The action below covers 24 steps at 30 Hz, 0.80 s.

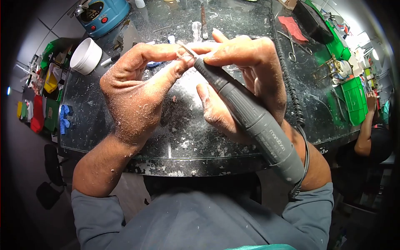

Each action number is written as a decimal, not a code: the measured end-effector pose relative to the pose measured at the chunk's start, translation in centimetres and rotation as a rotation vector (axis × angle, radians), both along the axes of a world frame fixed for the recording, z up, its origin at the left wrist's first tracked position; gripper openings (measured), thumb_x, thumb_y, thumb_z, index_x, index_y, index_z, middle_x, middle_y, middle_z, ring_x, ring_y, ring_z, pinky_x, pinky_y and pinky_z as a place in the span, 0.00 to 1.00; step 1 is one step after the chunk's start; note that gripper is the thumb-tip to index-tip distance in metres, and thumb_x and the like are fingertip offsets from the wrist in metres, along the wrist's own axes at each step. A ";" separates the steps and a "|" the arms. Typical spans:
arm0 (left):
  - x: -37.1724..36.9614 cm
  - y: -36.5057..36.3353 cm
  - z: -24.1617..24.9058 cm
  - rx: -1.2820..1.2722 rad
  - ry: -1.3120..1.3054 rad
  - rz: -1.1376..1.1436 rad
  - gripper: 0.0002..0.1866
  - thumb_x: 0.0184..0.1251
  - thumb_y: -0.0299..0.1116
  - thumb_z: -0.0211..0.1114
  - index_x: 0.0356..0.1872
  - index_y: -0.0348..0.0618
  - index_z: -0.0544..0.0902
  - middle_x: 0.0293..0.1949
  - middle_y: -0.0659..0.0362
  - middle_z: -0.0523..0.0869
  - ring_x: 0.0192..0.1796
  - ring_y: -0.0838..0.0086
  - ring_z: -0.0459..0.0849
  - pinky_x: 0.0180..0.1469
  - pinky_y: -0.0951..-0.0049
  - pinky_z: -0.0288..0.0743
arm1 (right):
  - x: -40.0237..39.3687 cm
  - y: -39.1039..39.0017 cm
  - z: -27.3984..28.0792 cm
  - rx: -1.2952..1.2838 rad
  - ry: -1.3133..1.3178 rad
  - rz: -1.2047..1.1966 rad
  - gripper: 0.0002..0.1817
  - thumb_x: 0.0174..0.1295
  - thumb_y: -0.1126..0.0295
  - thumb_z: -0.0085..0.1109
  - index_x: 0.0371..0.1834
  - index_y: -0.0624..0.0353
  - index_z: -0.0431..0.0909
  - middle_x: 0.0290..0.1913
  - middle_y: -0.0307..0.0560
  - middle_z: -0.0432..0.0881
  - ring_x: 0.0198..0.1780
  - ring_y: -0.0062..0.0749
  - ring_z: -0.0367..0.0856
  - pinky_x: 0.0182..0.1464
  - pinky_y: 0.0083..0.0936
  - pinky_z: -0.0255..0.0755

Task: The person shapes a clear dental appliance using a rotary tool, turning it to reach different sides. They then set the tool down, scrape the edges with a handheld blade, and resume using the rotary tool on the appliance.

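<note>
My right hand [262, 62] is wrapped round a black rotary handpiece [250, 110], its tip slanting up and to the left. A thin bit [186, 47] at its front end meets my left fingertips. Between thumb and forefinger, my left hand [139, 89] pinches a small pale, translucent piece [181, 51], mostly hidden by the fingers. White dust and shavings coat both hands. From the handpiece's rear end a black cord [306, 162] loops beside my right forearm.
A blue machine [106, 18] and a white tub [86, 56] stand at the back left. A brown-handled tool [203, 23] lies behind my hands. Scissor-handled pliers [298, 46], a red sheet [293, 28] and green bins [353, 100] are right, near another person's arm [365, 129].
</note>
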<state>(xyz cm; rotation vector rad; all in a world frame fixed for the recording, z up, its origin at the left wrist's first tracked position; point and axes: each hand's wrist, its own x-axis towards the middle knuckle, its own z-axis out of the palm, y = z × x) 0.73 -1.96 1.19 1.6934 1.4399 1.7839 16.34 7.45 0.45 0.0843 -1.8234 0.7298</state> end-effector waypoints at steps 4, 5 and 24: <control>-0.2 0.0 -0.1 -0.018 0.056 0.058 0.08 0.59 0.15 0.64 0.40 0.31 0.83 0.44 0.52 0.87 0.50 0.72 0.84 0.59 0.71 0.73 | 0.5 0.3 0.0 0.047 -0.128 0.039 0.25 0.48 0.85 0.61 0.51 0.62 0.69 0.44 0.49 0.80 0.53 0.41 0.84 0.70 0.54 0.58; -0.1 -0.1 0.0 -0.020 0.069 0.071 0.08 0.59 0.15 0.64 0.40 0.31 0.83 0.44 0.52 0.87 0.50 0.71 0.84 0.59 0.71 0.73 | 0.6 0.2 0.1 0.041 -0.137 0.031 0.24 0.48 0.85 0.61 0.51 0.62 0.69 0.44 0.49 0.80 0.53 0.40 0.83 0.70 0.54 0.58; -0.2 0.8 -0.1 0.043 0.023 0.075 0.06 0.59 0.20 0.71 0.37 0.37 0.85 0.37 0.58 0.88 0.45 0.77 0.85 0.52 0.77 0.77 | 0.5 0.6 0.1 0.074 -0.090 0.066 0.26 0.52 0.80 0.70 0.53 0.63 0.69 0.46 0.48 0.78 0.49 0.38 0.85 0.66 0.52 0.66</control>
